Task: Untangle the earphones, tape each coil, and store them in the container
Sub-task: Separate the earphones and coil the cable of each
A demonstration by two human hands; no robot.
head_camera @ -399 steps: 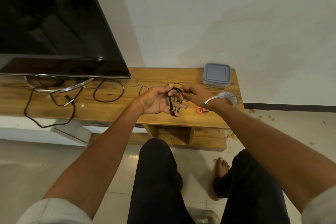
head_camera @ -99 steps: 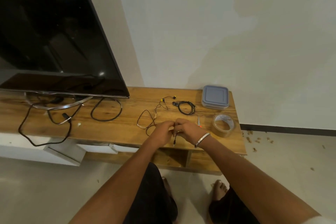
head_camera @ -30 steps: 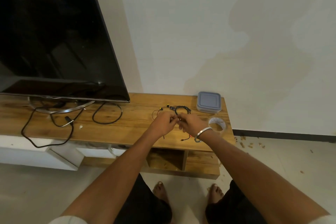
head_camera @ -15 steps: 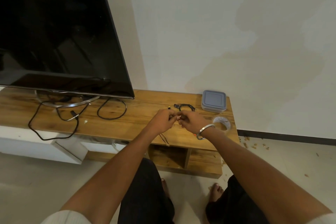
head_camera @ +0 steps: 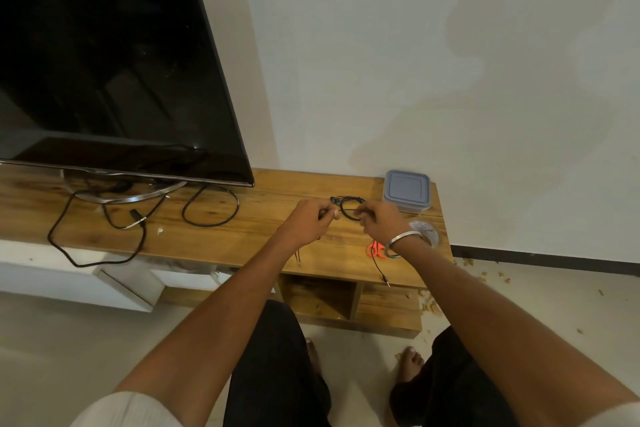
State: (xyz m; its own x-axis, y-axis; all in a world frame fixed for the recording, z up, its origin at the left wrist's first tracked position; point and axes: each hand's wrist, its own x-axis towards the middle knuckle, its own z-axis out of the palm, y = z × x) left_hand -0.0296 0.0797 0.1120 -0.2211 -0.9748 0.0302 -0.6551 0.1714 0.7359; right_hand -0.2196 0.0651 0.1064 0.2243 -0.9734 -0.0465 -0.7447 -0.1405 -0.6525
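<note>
One coiled earphone (head_camera: 349,209) lies on the worktop (head_camera: 242,229), while both hands (head_camera: 311,222) pinch the second cord, and the container (head_camera: 407,190) is closed, so taping and storing remain.

I'm at home in my living room: big flat TV (head_camera: 104,55) on a low wooden desk (head_camera: 263,218), tiled floor (head_camera: 69,340), bare feet.

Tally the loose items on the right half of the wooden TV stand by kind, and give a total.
Earphones: 2, a black coil lying on the stand and another cord held in the hands
Lidded container: 1
Tape roll: 1
Orange-handled scissors: 1
Total: 5
</note>
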